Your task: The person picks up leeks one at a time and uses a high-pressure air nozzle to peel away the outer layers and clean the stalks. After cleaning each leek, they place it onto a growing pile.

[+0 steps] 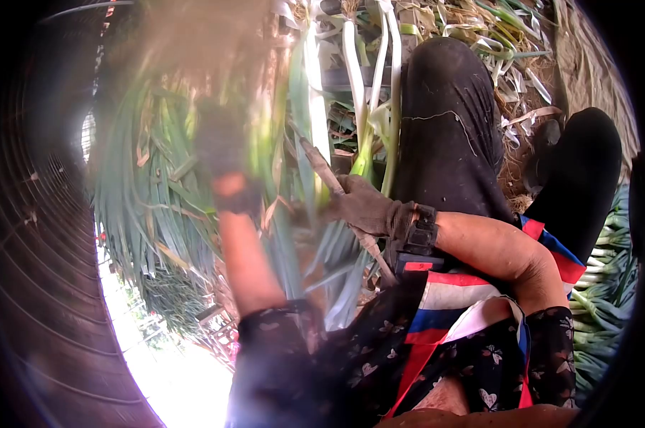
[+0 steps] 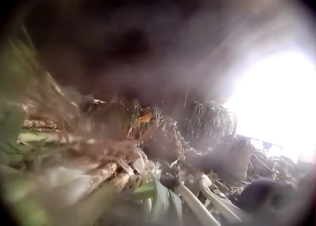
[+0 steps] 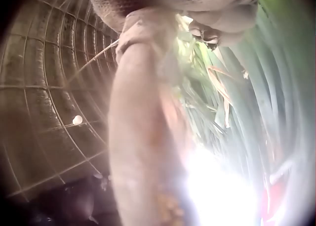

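My right hand point(image 1: 369, 207), in a dark knit glove, grips a thin wooden stick point(image 1: 322, 165) that slants past the wrist. The stick point(image 3: 136, 122) fills the middle of the right wrist view below the gloved fingers point(image 3: 222, 16). My left hand point(image 1: 222, 139), gloved too, is blurred among long green onion leaves point(image 1: 140, 143); whether it grips any, I cannot tell. White-stalked green onions point(image 1: 354, 64) lie between the right hand and the knee. The left wrist view is smeared, with pale stalks point(image 2: 195, 204) low down.
My bent knee point(image 1: 447, 93) in black trousers rises right of the stalks. Dry peelings point(image 1: 494, 43) litter the ground beyond. More green onions point(image 1: 597, 328) are stacked at the lower right. A ribbed, gridded cover point(image 1: 37, 235) curves along the left side, with bright daylight below.
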A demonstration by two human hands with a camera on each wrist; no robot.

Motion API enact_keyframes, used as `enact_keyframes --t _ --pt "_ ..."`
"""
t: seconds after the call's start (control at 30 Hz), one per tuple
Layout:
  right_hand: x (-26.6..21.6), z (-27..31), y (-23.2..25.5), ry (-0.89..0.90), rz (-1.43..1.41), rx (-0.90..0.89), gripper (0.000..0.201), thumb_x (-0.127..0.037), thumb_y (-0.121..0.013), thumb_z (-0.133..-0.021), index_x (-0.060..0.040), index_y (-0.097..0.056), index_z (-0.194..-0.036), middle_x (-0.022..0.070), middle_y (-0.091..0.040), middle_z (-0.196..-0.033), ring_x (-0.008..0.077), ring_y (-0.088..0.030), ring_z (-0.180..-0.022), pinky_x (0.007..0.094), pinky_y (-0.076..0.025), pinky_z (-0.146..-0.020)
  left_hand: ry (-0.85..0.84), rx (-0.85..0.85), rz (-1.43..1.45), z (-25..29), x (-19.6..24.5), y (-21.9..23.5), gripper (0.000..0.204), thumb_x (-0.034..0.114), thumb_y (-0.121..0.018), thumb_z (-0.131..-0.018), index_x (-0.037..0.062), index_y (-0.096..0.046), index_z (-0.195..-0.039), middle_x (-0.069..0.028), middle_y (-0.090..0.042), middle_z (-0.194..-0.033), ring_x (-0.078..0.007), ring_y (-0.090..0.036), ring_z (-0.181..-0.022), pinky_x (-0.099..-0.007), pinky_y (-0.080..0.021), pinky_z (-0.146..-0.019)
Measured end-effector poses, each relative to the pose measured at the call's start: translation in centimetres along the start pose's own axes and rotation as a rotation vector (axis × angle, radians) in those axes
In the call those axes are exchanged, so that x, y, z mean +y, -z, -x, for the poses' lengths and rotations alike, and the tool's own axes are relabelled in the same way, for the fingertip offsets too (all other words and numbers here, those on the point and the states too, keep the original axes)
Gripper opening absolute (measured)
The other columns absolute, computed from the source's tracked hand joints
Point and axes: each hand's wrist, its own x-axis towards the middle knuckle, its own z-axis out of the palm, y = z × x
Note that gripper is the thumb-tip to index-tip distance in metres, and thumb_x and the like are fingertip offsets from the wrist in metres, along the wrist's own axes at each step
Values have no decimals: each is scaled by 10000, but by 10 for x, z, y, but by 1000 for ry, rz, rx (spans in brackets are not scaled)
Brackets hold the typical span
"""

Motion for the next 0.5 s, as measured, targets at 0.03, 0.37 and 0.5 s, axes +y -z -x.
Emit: enact_keyframes --t 0.03,0.37,0.5 --pt "-2 1 0 -28 9 -2 320 -240 -699 -736 48 -600 -835 47 -560 -662 137 -542 -566 312 -445 -527 -51 -64 -138 24 -3 -13 368 425 -566 -868 73 -668 -839 -151 -644 -787 -311 -627 -723 -430 -489 -676" --pt "0 -24 -10 450 562 -23 212 -182 -610 -782 -116 -705 -960 142 -654 -810 267 -597 -756 410 -457 -749 -26 -341 -182 88 7 -49 494 193 -740 -732 13 -503 -1125 -222 -604 -1081 -352 -603 -1005 -407 -505 -824" --pt "-7 -36 -19 708 792 78 170 -188 -637 -756 -184 -724 -902 127 -642 -777 313 -627 -789 407 -484 -715 138 -607 -65 59 8 -44 444 200 -720 -755 34 -521 -1116 -208 -628 -1044 -357 -609 -1010 -399 -500 -836"
